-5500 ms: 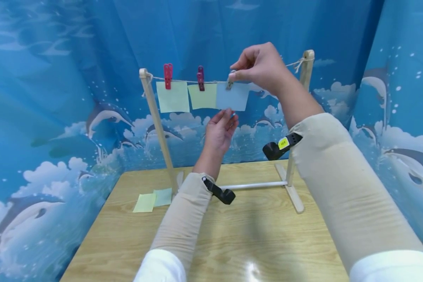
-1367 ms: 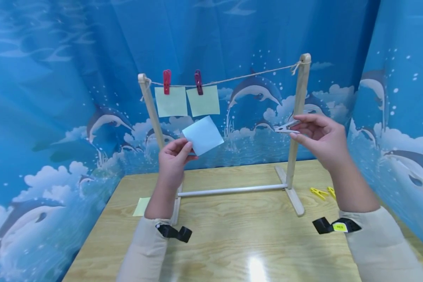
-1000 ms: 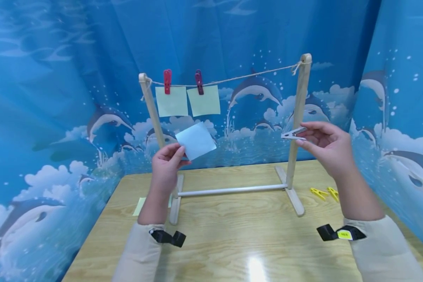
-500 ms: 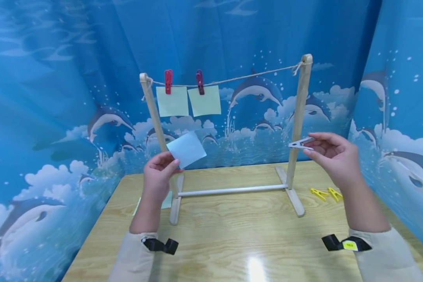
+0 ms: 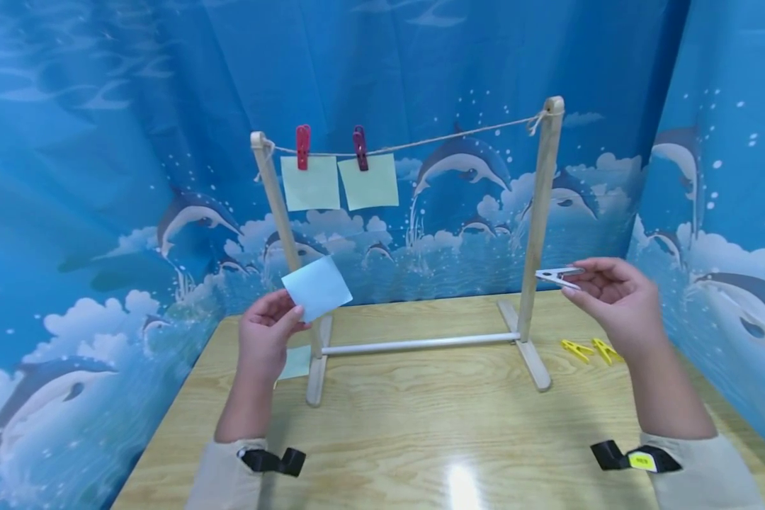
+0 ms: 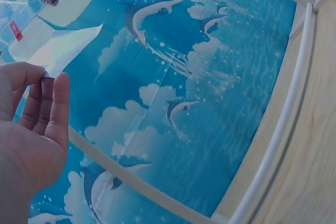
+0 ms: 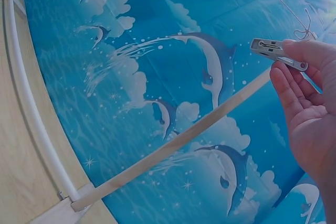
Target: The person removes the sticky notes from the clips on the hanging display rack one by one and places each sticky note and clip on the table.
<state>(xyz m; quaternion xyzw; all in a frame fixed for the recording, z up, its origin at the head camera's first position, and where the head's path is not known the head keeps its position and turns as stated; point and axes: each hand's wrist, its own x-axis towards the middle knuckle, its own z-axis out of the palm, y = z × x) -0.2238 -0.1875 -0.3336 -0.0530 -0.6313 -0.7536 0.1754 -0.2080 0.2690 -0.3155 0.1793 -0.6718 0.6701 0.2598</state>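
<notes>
- The left hand (image 5: 264, 340) had its thumb and fingers pinched together on the edge of a blue sticky note (image 5: 319, 287), up over the table's (image 5: 408, 411) back left corner.
- The right hand (image 5: 625, 304) had its thumb and fingertips a little apart, pinching a gray clothespin (image 5: 553, 274) up near the back right corner.
- Two pale green sticky notes (image 5: 311, 188) hung from the string (image 5: 446, 137), under a red clothespin (image 5: 302, 147) and a dark red clothespin (image 5: 360, 147).
- Two yellow clothespins (image 5: 574, 348) lay near the table's right edge.

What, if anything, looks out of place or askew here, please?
The note under the dark clip hangs slightly tilted, unlike its level neighbour, and the string slopes up toward the right post.
</notes>
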